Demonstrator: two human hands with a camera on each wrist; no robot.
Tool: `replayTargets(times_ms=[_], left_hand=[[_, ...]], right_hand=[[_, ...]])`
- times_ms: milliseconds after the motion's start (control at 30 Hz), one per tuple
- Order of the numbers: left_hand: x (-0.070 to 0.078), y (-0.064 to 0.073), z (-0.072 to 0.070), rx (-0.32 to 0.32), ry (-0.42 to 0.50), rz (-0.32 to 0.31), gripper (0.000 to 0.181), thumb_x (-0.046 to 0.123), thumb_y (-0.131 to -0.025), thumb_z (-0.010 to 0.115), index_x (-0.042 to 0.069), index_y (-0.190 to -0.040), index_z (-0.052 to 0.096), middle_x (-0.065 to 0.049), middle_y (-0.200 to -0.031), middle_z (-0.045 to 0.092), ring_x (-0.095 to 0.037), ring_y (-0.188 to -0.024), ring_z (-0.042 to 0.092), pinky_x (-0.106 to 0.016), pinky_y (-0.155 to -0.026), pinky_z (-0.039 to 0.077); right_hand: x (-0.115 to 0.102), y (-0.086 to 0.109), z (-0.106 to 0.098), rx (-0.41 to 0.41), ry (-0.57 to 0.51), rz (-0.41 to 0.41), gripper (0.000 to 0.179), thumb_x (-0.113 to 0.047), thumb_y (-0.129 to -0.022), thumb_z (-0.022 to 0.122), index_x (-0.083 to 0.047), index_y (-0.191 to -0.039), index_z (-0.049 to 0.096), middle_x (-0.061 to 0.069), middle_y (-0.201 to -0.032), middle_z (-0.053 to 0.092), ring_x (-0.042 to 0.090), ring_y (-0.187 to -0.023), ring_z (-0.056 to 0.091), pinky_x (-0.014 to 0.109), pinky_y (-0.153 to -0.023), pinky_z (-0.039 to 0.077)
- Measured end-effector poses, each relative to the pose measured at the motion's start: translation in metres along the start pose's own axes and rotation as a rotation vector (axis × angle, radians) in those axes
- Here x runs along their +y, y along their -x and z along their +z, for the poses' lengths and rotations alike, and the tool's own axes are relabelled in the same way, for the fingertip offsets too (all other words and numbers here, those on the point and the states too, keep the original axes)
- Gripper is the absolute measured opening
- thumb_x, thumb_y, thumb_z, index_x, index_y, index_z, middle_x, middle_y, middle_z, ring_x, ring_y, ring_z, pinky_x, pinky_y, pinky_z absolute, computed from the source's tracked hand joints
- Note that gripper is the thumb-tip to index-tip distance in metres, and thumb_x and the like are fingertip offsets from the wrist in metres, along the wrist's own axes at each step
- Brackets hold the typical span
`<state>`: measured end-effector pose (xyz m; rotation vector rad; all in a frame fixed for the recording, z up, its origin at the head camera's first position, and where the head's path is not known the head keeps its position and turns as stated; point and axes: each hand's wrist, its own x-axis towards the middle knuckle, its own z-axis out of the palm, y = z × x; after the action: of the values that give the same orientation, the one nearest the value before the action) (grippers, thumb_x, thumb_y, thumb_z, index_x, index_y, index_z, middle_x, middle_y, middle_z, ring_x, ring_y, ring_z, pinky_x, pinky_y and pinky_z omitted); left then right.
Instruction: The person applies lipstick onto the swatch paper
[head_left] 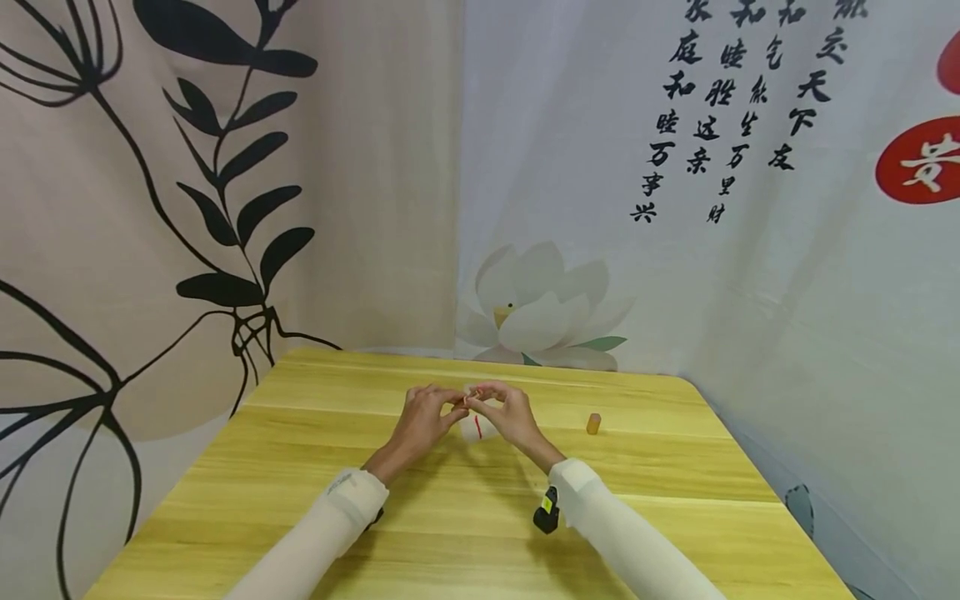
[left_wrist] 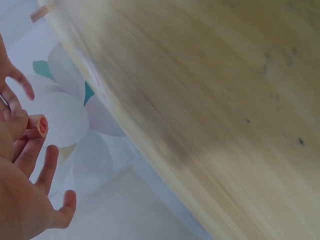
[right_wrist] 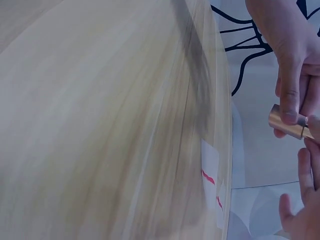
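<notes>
Both hands meet over the far middle of the table. My left hand [head_left: 422,419] pinches one end of a small copper-coloured lipstick tube [right_wrist: 282,121] between thumb and fingers. At its other end, the fingertips of my right hand [head_left: 517,418] grip the thinner part. In the left wrist view the near end of the lipstick tube [left_wrist: 39,125] looks round and reddish inside. Beneath the hands lies white paper [head_left: 472,431] with a red stroke; the right wrist view shows red marks on the paper [right_wrist: 210,160]. The hands partly hide the tube in the head view.
A small orange-brown cylinder [head_left: 593,424] stands to the right of the hands on the wooden table [head_left: 450,533]. Printed cloth hangings [head_left: 382,208] rise just beyond the table's far edge.
</notes>
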<state>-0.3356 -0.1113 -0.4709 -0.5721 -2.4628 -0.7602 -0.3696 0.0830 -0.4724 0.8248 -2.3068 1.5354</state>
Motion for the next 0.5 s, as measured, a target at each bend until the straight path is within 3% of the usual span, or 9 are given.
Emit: replayTargets(times_ms=[200, 400, 500], left_hand=[[-0.0038, 0.0033, 0.0008, 0.014, 0.012, 0.012, 0.026, 0.024, -0.092, 0.080, 0.014, -0.116, 0.080, 0.001, -0.106, 0.079, -0.024, -0.104, 0.069, -0.057, -0.104, 0.039], [-0.0071, 0.0051, 0.0022, 0.014, 0.032, 0.019, 0.027, 0.021, -0.092, 0.080, 0.014, -0.119, 0.079, 0.000, -0.106, 0.079, -0.026, -0.104, 0.069, -0.060, -0.104, 0.039], [-0.0075, 0.0056, 0.0026, 0.017, 0.023, 0.022, 0.026, 0.022, -0.093, 0.079, 0.014, -0.118, 0.079, -0.001, -0.106, 0.079, -0.026, -0.104, 0.069, -0.060, -0.104, 0.039]], right_hand=[[-0.0012, 0.0004, 0.0010, -0.051, 0.061, -0.071, 0.023, -0.016, -0.096, 0.076, -0.012, -0.119, 0.075, 0.005, -0.112, 0.076, 0.021, -0.103, 0.071, 0.056, -0.100, 0.050], [-0.0019, 0.0014, 0.0003, -0.100, 0.109, -0.130, 0.029, -0.011, -0.098, 0.074, -0.005, -0.126, 0.071, 0.006, -0.119, 0.074, 0.024, -0.108, 0.069, 0.055, -0.101, 0.050], [-0.0037, 0.0017, 0.0005, -0.102, 0.128, -0.123, 0.037, -0.014, -0.097, 0.075, -0.006, -0.132, 0.066, 0.009, -0.126, 0.071, 0.026, -0.115, 0.067, 0.057, -0.103, 0.049]])
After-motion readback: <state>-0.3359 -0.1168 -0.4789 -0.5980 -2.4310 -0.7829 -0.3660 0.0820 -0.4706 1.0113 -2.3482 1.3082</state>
